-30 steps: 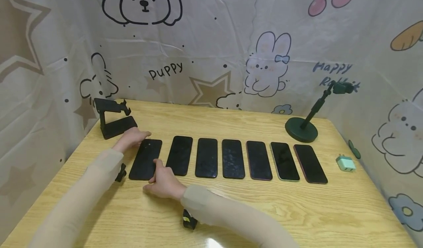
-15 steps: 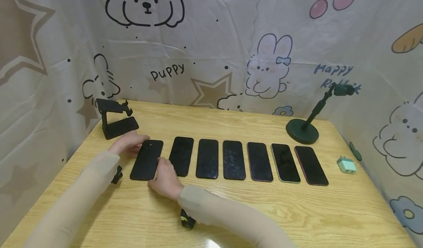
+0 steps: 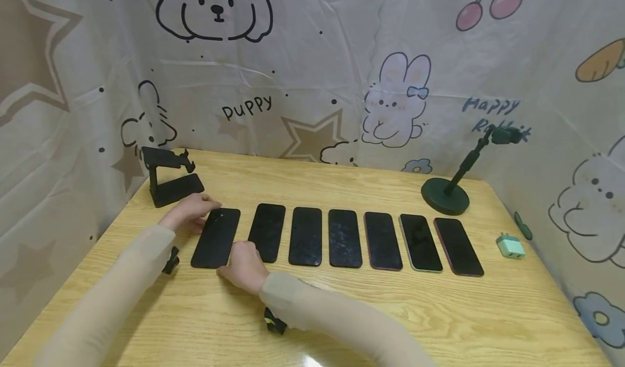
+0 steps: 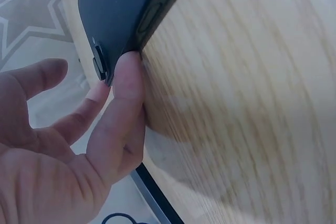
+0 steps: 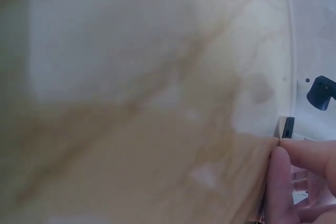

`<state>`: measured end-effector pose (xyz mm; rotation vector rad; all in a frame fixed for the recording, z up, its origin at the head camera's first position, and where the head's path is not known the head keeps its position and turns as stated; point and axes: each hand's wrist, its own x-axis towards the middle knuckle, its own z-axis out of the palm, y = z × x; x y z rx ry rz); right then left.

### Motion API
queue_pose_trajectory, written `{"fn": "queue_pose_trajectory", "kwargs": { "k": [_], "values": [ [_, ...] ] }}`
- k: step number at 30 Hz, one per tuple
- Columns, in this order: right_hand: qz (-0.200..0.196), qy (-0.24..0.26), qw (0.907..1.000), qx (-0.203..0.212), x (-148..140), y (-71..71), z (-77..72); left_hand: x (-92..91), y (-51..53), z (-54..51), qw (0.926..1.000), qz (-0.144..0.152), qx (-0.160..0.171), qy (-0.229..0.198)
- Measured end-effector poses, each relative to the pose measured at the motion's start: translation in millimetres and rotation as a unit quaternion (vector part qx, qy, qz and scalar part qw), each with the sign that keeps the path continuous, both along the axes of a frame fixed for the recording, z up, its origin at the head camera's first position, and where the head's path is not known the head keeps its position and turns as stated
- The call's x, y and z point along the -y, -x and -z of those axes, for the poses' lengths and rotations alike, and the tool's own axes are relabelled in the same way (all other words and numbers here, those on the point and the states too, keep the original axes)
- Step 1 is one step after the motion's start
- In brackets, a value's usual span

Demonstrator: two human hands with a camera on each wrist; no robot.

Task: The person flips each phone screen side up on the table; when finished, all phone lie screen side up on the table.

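The leftmost smartphone (image 3: 216, 239) lies on the table at a slight slant, its dark face up and a small camera mark near the top. At its upper left corner my left hand (image 3: 189, 212) pinches it. The left wrist view shows thumb and a finger on the edges of the phone (image 4: 118, 11), and another finger stands apart. My right hand (image 3: 244, 266) holds the lower right corner, fingers curled. In the right wrist view the thumb and index fingertip of the right hand (image 5: 307, 182) meet at a thin edge.
Several more smartphones (image 3: 305, 236) lie in a row to the right. A black folding phone stand (image 3: 173, 179) is at back left. A dark green round-based stand (image 3: 445, 196) and a mint charger plug (image 3: 510, 246) are on the right. Printed cloth surrounds the wooden table (image 3: 342, 312).
My right hand's fingers have drawn in onto the phone's lower right corner. The left hand has shifted slightly at the upper left corner. The other phones have not moved.
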<state>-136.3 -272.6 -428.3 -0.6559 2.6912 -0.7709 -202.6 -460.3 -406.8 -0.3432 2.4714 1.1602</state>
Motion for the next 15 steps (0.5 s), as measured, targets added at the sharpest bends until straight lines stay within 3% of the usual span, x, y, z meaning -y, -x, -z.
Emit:
{"fn": "queue_pose_trajectory", "kwargs": {
  "k": [7, 15],
  "values": [
    [-0.008, -0.031, 0.9992, -0.025, -1.6, 3.9, 0.4, -0.9, 3.7, 2.0, 0.9998, 0.014, 0.009, 0.002],
    [-0.012, -0.043, 0.9983, -0.039, 2.4, 6.6, -0.2, 0.1, 10.8, 2.4, 1.0000, 0.001, 0.005, 0.001]
  ]
}}
